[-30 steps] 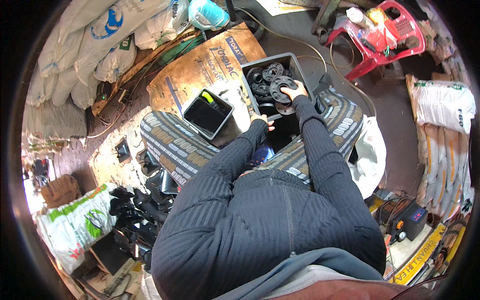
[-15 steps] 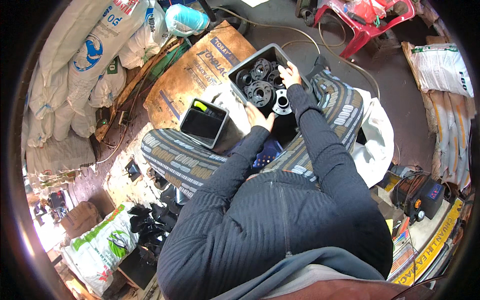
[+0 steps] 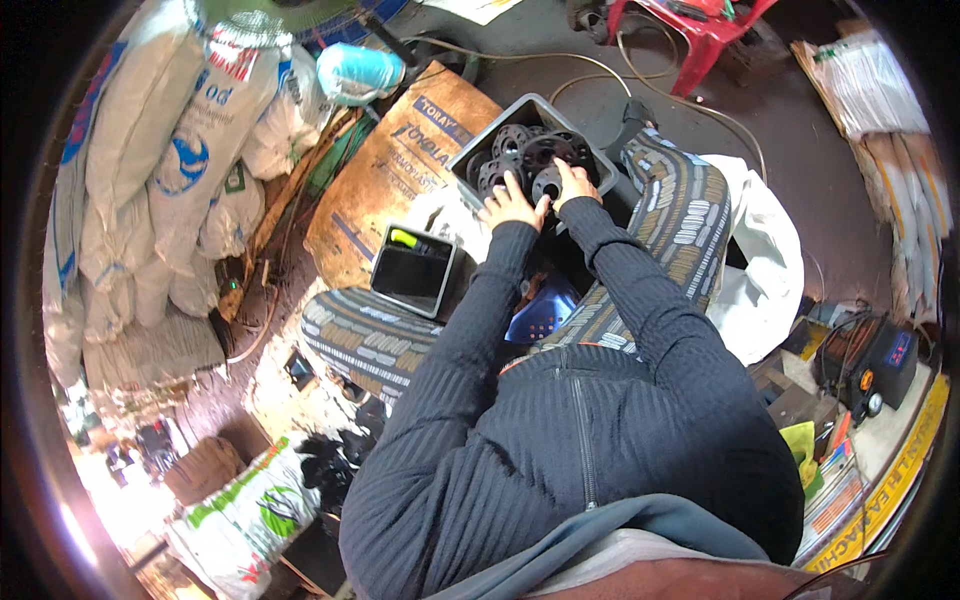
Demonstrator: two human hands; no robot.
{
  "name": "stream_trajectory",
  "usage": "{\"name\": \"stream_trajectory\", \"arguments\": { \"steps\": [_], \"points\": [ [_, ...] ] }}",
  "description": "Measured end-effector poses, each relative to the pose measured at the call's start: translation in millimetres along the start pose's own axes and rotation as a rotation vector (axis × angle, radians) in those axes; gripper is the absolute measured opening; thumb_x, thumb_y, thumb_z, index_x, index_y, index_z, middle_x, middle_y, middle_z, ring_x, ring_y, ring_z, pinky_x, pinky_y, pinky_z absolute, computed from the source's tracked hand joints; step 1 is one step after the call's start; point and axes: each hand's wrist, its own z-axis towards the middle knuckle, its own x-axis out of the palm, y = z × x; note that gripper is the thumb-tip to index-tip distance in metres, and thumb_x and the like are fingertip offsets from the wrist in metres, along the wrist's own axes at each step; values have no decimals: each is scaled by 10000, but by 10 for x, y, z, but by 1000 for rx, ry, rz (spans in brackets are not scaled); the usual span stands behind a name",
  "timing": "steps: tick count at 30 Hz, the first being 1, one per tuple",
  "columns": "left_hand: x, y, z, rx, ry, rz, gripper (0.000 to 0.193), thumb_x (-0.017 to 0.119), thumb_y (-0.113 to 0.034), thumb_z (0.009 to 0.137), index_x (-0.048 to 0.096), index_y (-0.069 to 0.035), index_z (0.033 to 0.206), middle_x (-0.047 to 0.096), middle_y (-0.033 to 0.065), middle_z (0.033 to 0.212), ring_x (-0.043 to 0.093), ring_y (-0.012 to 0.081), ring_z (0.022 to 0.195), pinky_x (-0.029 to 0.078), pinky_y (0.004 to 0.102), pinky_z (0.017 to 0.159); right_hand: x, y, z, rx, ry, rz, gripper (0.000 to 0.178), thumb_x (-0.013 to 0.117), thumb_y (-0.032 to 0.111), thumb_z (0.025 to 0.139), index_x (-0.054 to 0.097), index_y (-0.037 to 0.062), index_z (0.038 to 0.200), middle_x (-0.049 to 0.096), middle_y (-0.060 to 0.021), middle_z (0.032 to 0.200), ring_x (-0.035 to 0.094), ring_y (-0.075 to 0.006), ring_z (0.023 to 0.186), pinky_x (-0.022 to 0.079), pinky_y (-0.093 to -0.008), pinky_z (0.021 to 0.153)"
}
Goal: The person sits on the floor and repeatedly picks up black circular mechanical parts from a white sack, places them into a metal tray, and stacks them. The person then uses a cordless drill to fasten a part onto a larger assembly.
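Reaching into gray bin (image 3: 490,131), left hand (image 3: 511,208) spreads fingers; grip of right hand (image 3: 576,184) unclear; nudge could topple heaped black flanged discs (image 3: 535,153).

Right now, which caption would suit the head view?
Left hand and right hand at a gray bin of dark round parts.

Light: bright; burnt-out glare, lower left; white bag (image 3: 768,300), right of centre, strongly lit. Edges: fisheye bending, black corners.

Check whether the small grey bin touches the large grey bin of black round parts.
Apart. The head view shows whitish material in the visible gap between the small bin and the large bin.
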Motion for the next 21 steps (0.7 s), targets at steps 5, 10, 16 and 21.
{"name": "stream_trajectory", "arguments": {
  "steps": [5, 10, 16, 21],
  "points": [
    [202, 324, 218, 199, 43, 136, 892, 652, -493, 703, 278, -13, 1356, 430, 247, 1276, 352, 410, 1230, 311, 570, 968, -570, 558, -483, -136, -168, -223, 512, 704, 261, 715, 514, 183, 1184, 438, -136, 1257, 508, -368, 1063, 432, -495, 886],
    [-703, -457, -217, 692, -509, -625, 526, 625, -164, 815, 447, -3, 1283, 541, 212, 1201, 548, 327, 1075, 419, 387, 934, -1780, 138, -1283, -667, -736, 563, 155, 657, 208, 781, 651, 75, 862, 643, -112, 887, 624, -227, 834, 495, -353, 711],
    [-873, -2807, -1106, 1257, -17, 180, 948, 752, -376, 631, 235, -246, 1415, 322, 132, 1425, 318, 338, 1301, 330, 565, 942, -1038, -2231, -1403, 508, -938, 686, 161, 687, 175, 741, 634, 63, 843, 628, -85, 757, 611, -248, 774, 460, -363, 697],
    [468, -3461, -377, 1200, -8, 224, 836, 666, -305, 677, 256, -280, 1405, 486, 178, 1263, 468, 355, 1168, 415, 489, 882, -920, -2381, -1586, 698, -1066, 100, 911, 786, 302, 602, 300, 140, 1356, 366, -189, 1335, 266, -405, 1273, 189, -540, 1037]
  ]
}}
